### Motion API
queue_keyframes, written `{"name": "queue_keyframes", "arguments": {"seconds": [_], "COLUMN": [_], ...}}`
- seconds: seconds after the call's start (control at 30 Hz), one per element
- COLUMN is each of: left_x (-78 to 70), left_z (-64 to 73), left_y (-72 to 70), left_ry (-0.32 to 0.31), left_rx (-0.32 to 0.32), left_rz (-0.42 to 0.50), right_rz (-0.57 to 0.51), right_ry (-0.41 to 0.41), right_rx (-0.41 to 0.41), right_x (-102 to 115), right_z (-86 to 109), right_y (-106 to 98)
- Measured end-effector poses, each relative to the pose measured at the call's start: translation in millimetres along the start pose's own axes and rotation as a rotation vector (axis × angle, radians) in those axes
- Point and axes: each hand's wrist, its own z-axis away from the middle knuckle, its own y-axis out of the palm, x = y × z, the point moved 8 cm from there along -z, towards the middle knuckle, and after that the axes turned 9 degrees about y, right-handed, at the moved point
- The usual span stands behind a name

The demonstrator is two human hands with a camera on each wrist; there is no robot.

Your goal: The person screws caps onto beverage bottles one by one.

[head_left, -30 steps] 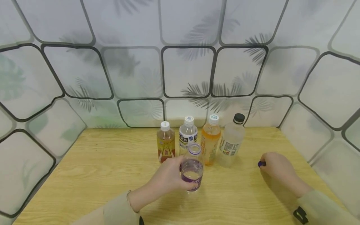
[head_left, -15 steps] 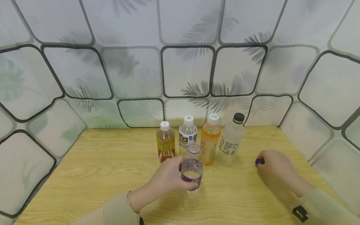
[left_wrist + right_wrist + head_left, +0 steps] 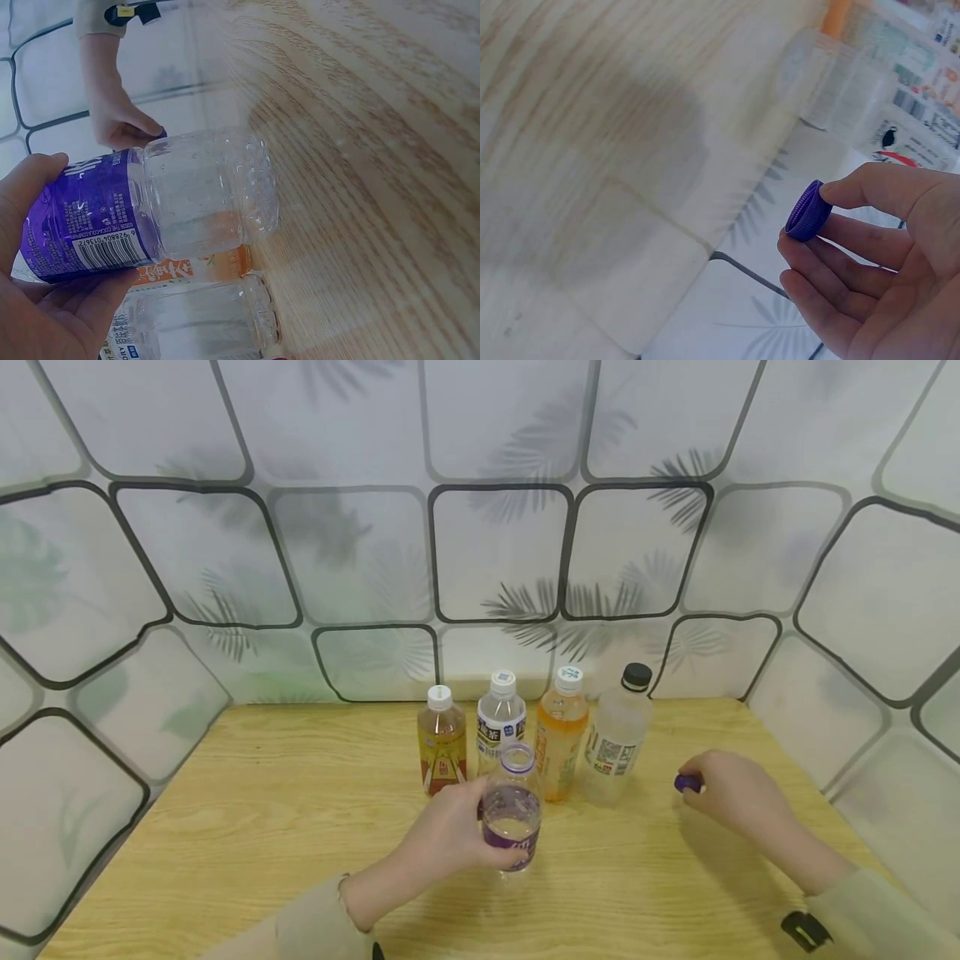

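Observation:
My left hand (image 3: 453, 831) grips a clear plastic bottle (image 3: 512, 814) round its purple label, the bottle upright with its mouth uncapped. In the left wrist view the purple label (image 3: 90, 217) with a barcode shows between thumb and fingers, and the bottle's clear base (image 3: 210, 195) is close over the wood. Off to the right, my right hand (image 3: 738, 793) pinches a purple bottle cap (image 3: 687, 783) between thumb and fingertips. The right wrist view shows the cap (image 3: 809, 211) tilted, with its ribbed hollow inside partly visible.
Behind the held bottle stand several capped bottles: a yellow-labelled one (image 3: 442, 743), a white-capped clear one (image 3: 501, 718), an orange one (image 3: 562, 735) and a black-capped one (image 3: 618, 735). They stand on a wooden table (image 3: 300, 785) enclosed by a patterned backdrop (image 3: 360, 552).
My right hand has shifted slightly left and away from me with the cap, which now shows more beyond the fingertips. The left hand and its bottle have stayed in place.

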Motion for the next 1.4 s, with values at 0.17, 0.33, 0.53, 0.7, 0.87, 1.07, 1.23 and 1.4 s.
{"name": "queue_keyframes", "arguments": {"seconds": [0.17,0.33,0.53,0.7,0.87,1.07,1.23,1.4], "left_x": [-0.3,0.0,0.8,-0.2,-1.0,-1.0,-1.0,-0.9], "left_z": [0.3,0.5,0.7,1.4,1.7,0.8,1.4,1.1], "left_y": [0.1,-0.1,-0.4,-0.4,-0.6,-0.3,-0.2,-0.1], "left_ry": [0.004,0.003,0.005,0.009,0.011,0.014,0.015,0.015], "left_rx": [-0.003,-0.005,-0.012,-0.013,-0.015,-0.014,-0.017,-0.021], "left_rz": [0.005,-0.007,-0.016,-0.016,-0.014,-0.019,-0.015,-0.014], "right_rz": [-0.022,-0.027,-0.010,-0.003,-0.007,-0.001,0.003,-0.020], "right_ry": [-0.024,-0.046,-0.048,-0.057,-0.078,-0.115,-0.141,-0.158], "right_rx": [-0.027,-0.062,-0.067,-0.078,-0.105,-0.141,-0.154,-0.175], "right_x": [8.4,16.1,23.5,30.8,39.7,52.5,64.3,75.4], "right_z": [5.5,10.3,14.1,18.0,22.7,26.1,28.9,33.4], "right_y": [-13.4,-26.5,-36.9,-43.8,-52.1,-63.6,-71.5,-77.3]}}
